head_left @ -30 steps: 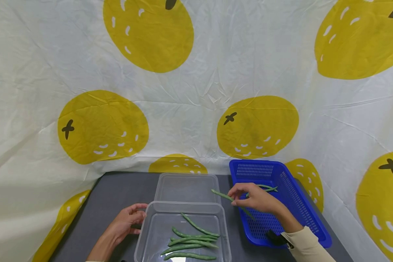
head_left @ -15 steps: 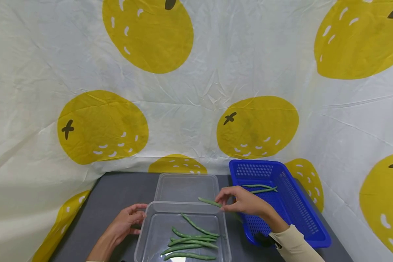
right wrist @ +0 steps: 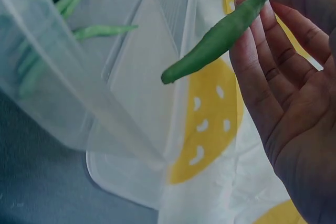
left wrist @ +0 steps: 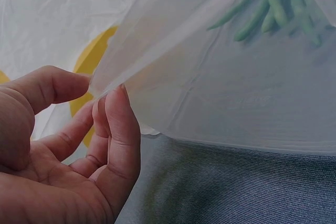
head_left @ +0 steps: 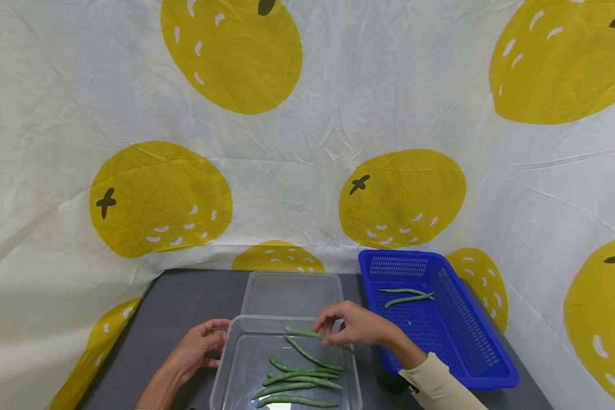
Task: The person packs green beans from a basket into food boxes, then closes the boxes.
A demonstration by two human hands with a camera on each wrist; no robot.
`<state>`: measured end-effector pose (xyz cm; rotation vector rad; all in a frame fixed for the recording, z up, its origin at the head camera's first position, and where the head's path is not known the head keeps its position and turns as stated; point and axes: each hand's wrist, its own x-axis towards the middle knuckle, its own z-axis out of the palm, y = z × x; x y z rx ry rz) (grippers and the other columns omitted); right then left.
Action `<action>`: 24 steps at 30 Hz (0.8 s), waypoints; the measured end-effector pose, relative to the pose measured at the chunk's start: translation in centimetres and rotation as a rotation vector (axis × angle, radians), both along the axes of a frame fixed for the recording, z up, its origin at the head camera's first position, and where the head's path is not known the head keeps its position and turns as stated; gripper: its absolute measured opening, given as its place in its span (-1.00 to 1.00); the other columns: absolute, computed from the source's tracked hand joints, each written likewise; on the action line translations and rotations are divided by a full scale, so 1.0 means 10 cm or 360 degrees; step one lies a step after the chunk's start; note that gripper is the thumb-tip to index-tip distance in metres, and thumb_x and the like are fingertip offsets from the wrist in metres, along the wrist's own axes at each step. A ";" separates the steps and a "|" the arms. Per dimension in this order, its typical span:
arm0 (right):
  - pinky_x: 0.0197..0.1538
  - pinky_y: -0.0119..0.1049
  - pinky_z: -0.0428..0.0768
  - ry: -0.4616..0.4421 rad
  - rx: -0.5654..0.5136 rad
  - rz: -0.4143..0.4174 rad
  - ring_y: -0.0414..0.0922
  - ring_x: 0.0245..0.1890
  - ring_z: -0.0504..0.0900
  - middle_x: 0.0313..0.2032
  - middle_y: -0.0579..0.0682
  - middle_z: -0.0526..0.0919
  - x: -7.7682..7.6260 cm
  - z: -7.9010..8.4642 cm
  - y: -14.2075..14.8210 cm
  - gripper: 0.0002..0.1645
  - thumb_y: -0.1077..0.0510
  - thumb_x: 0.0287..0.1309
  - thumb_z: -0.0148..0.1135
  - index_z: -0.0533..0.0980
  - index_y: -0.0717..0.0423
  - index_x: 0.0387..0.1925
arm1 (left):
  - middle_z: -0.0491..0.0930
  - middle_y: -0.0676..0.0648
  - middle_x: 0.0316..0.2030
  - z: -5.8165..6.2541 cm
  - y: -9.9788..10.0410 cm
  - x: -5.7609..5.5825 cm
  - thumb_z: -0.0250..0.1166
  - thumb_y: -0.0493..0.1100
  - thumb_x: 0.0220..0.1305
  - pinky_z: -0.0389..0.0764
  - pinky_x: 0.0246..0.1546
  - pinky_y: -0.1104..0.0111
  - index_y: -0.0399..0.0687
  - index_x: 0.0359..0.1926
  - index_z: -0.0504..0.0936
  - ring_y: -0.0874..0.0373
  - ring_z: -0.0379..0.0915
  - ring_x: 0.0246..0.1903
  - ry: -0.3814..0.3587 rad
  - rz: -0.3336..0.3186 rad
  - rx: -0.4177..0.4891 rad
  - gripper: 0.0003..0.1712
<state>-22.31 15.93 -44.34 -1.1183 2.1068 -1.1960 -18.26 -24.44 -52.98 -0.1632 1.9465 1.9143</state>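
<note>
My left hand pinches the left rim of a clear plastic container between thumb and fingertips. Inside it several green beans lie mostly crosswise, with one slanting at the back. Over the container's back right corner, my right hand pinches another green bean between thumb and fingers. The held bean's free end points left, above the container floor. To the right, a blue perforated basket has two green beans near its back.
Directly behind the container, a clear lid lies flat on the dark grey table. A white cloth printed with yellow fruit hangs along the back and sides.
My right hand has carried the green bean leftward from the basket to over the container. The left hand stays at the rim.
</note>
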 end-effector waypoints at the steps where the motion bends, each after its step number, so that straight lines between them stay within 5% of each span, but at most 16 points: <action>1: -0.19 -0.25 0.70 0.0007 -0.0004 0.0009 -0.23 -0.19 0.67 -0.12 -0.05 0.72 0.00 0.00 -0.02 -0.75 0.17 0.27 0.37 0.66 -0.02 -0.02 | 0.63 -0.03 -0.17 0.00 0.00 0.00 0.25 -0.15 0.40 0.65 -0.34 0.15 -0.26 0.38 0.37 0.05 0.56 -0.22 -0.0003 0.0002 -0.0006 -0.40; 12: 0.12 -0.15 0.63 -0.0002 -0.0032 -0.0044 -0.08 0.04 0.66 0.04 -0.09 0.66 -0.02 0.04 0.04 -0.70 0.10 0.34 0.32 0.61 -0.10 0.08 | 0.62 -0.04 -0.16 0.02 0.01 -0.01 0.26 -0.13 0.41 0.65 -0.33 0.15 -0.25 0.38 0.38 0.05 0.55 -0.22 -0.0020 0.0005 -0.0031 -0.40; 24: 0.02 -0.22 0.67 0.0012 -0.0013 -0.0274 0.08 0.00 0.68 -0.01 0.04 0.69 -0.19 0.05 0.57 -0.72 0.20 0.35 0.28 0.61 0.02 0.06 | 0.62 -0.03 -0.19 0.05 0.01 -0.02 0.27 -0.14 0.40 0.66 -0.36 0.17 -0.26 0.38 0.38 0.07 0.54 -0.24 -0.0043 0.0018 -0.0045 -0.39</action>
